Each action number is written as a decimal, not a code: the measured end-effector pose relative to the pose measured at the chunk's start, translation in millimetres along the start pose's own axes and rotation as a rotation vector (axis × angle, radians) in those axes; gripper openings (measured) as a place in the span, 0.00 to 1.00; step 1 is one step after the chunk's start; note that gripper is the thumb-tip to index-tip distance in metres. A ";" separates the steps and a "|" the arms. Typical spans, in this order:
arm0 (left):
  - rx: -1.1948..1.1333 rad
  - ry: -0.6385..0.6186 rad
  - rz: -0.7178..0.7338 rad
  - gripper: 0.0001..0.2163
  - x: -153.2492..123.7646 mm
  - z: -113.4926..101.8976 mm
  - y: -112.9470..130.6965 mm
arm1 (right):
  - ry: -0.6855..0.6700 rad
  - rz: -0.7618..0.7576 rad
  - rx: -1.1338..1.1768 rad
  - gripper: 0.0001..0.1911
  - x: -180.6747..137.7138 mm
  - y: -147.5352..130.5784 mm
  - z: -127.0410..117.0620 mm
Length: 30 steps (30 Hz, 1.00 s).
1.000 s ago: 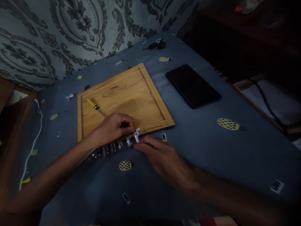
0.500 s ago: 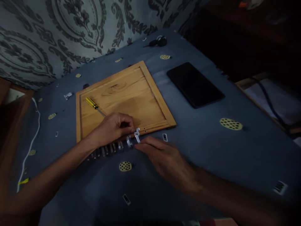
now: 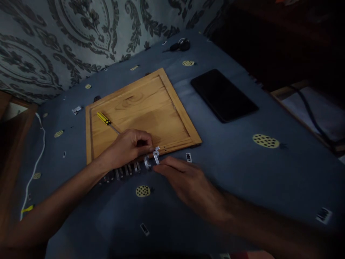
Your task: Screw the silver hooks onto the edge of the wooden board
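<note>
My right hand (image 3: 191, 183) pinches the lower end of a small silver metal bracket (image 3: 156, 157) between thumb and fingers. The bracket's stepped upper end meets the front edge of a framed wooden panel (image 3: 172, 118). Over that edge, my left hand (image 3: 132, 144) has its thumb and index finger closed together, close to the bracket's top; what they hold, if anything, is too small to make out. A row of several similar metal pieces (image 3: 137, 167) runs along the panel's front edge, partly hidden by the left wrist. A yellow-and-black screwdriver (image 3: 104, 118) lies on the panel, its tip behind the left hand.
The panel lies on blue patterned cloth (image 3: 229, 162). A black tablet-like slab (image 3: 223, 95) is to the right, and a dark keys-like object (image 3: 181, 45) sits at the back. One loose metal piece (image 3: 76, 110) and a white cable (image 3: 37, 162) are on the left.
Both hands and the bracket keep almost the same position against the panel. The view has shifted very slightly.
</note>
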<state>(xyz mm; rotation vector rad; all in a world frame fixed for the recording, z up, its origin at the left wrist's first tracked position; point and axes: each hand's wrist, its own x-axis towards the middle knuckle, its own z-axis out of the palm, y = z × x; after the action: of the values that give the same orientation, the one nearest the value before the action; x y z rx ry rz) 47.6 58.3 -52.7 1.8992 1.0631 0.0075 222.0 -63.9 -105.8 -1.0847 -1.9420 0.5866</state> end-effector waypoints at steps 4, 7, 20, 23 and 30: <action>0.021 -0.001 0.026 0.09 0.0 -0.4 -1.0 | -0.009 0.012 0.013 0.18 0.2 -0.1 0.0; 0.033 -0.011 0.029 0.09 0.1 -0.7 -1.9 | -0.016 0.004 0.027 0.17 0.4 0.3 -0.1; 0.085 0.022 0.035 0.09 -3.7 0.2 2.1 | 0.040 0.123 -0.044 0.27 1.9 6.9 -15.5; 0.078 0.027 0.036 0.10 -3.3 0.9 1.4 | -0.009 0.051 -0.129 0.29 1.2 9.1 -14.7; 0.108 0.033 0.080 0.10 -2.0 1.0 -2.2 | -0.042 -0.077 -0.388 0.24 -0.5 13.5 -18.6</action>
<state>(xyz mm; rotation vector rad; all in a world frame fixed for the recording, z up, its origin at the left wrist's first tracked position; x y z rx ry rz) 45.2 56.6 -54.1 2.0443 1.0274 0.0273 244.0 -57.2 -105.2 -1.2315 -2.1791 0.1931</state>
